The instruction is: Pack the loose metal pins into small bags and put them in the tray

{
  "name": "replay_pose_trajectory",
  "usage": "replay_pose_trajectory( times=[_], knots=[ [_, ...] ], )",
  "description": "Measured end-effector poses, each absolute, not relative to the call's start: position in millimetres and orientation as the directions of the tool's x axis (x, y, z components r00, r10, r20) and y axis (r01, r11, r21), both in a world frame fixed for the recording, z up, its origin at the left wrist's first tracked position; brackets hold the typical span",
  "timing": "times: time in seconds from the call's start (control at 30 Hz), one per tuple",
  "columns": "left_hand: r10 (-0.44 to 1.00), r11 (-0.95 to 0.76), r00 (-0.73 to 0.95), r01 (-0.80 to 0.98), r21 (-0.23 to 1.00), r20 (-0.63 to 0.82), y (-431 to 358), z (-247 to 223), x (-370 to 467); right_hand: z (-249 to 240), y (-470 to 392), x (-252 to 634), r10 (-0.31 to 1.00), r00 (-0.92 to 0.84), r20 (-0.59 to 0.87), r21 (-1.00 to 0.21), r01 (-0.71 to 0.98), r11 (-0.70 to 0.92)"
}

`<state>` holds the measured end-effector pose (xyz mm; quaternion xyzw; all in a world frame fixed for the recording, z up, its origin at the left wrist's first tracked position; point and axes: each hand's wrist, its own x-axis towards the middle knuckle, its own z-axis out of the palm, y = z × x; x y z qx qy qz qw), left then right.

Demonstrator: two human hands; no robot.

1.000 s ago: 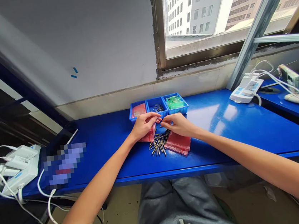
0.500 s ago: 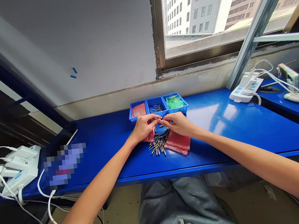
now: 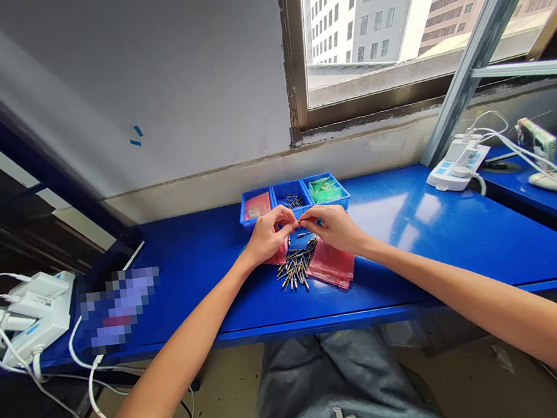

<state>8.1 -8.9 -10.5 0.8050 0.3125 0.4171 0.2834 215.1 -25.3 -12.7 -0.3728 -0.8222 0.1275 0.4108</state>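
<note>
My left hand [image 3: 270,235] and my right hand [image 3: 329,225] meet fingertip to fingertip above the blue table. Both are closed in a pinch, and whatever lies between the fingertips is too small to name. Below them is a loose pile of small metal pins [image 3: 295,269]. Red plastic bags [image 3: 332,264] lie right of the pile, under my right wrist. More red plastic [image 3: 278,256] shows partly beneath my left hand. Just behind the hands stand three joined blue bins holding a red bag [image 3: 257,205], dark metal pins [image 3: 292,201] and green bags [image 3: 325,189].
A white power strip [image 3: 39,317] with cables sits at the far left beside a blurred-out item [image 3: 121,306]. At the right are another power strip [image 3: 458,161], a metal post [image 3: 486,44] and a phone-like device [image 3: 537,140].
My fingertips have shifted slightly, and my right hand sits a little higher. The pile, bags and bins look unchanged.
</note>
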Motion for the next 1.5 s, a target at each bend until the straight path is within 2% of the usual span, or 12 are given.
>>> replay_pose_trajectory(
  times=[0.17,0.33,0.5,0.63,0.83,0.93,1.03,1.13,1.27,1.37,1.5],
  knots=[
    [0.703,-0.702,0.527,0.406,0.586,0.478,-11.8,-9.2,7.1,-11.2,-27.4,215.2,0.712,-0.367,0.599,-0.466,0.563,0.683],
    [0.65,-0.759,0.565,0.458,0.462,0.508,-12.4,-8.3,6.5,-10.3,-28.5,215.7,0.685,-0.395,0.613,-0.434,0.556,0.709],
    [0.618,-0.786,0.581,0.462,0.411,0.529,-11.4,-7.9,5.8,-12.0,-27.8,217.1,0.663,-0.417,0.622,-0.404,0.554,0.728],
    [0.599,-0.799,0.571,0.476,0.368,0.561,-11.1,-9.9,5.3,-8.7,-23.1,220.4,0.677,-0.395,0.621,-0.366,0.617,0.696],
    [0.622,-0.77,0.536,0.552,0.321,0.571,-9.1,-9.9,1.1,-3.0,1.0,220.5,0.668,-0.235,0.706,-0.213,0.829,0.517],
    [0.632,-0.76,0.542,0.572,0.307,0.554,-8.3,-9.8,0.4,-6.3,7.3,221.6,0.642,-0.278,0.714,-0.077,0.881,0.467],
    [0.638,-0.755,0.554,0.587,0.292,0.534,-8.9,-10.0,0.6,-6.8,1.4,225.0,0.605,-0.358,0.712,-0.006,0.858,0.514],
    [0.646,-0.745,0.554,0.606,0.277,0.525,-10.0,-9.1,0.4,-2.4,-11.9,224.7,0.588,-0.476,0.655,0.009,0.782,0.623],
    [0.675,-0.714,0.536,0.647,0.266,0.507,-10.1,-7.6,-1.0,-3.0,-25.1,215.1,0.566,-0.697,0.44,0.031,0.642,0.766],
    [0.689,-0.699,0.53,0.667,0.26,0.494,-9.5,-7.6,-1.4,-11.8,-26.3,209.7,0.563,-0.755,0.337,0.082,0.619,0.781],
    [0.686,-0.7,0.542,0.673,0.238,0.486,-9.5,-9.4,-0.7,-22.4,-24.2,210.3,0.594,-0.739,0.318,0.138,0.656,0.742]
  ],
)
